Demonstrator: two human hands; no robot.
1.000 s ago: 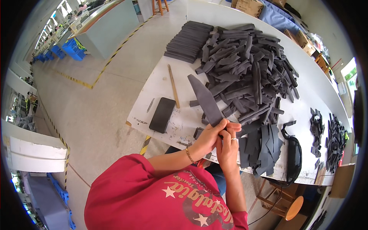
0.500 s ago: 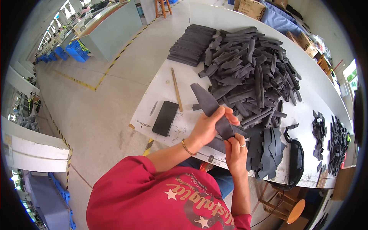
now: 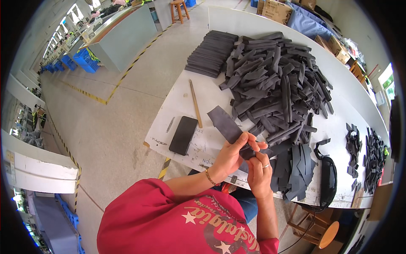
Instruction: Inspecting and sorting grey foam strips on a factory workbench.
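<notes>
The person's left hand (image 3: 230,157) is clamped on a dark grey fabric strip (image 3: 225,124), thumb on top. The strip is held up over the near edge of the white tabletop (image 3: 211,94), its far end pointing up and to the left. The right hand (image 3: 259,172), just beside the left, has its fingertips closed on the strip's lower end; the exact grip there is partly hidden by the fingers. A bracelet (image 3: 208,175) circles the left wrist, and a ring (image 3: 265,166) sits on a right finger.

Beyond the hands lies a large loose pile of dark strips (image 3: 270,80), with a neat row of folded strips (image 3: 210,54) at its left. A thin wooden stick (image 3: 195,103) and a black phone (image 3: 183,135) lie near each other left of the held strip. Flat dark pieces (image 3: 296,171) overlap near the right hand, and a black pouch-like object (image 3: 327,182) rests to their right. Farther right are two smaller dark heaps (image 3: 372,161).
</notes>
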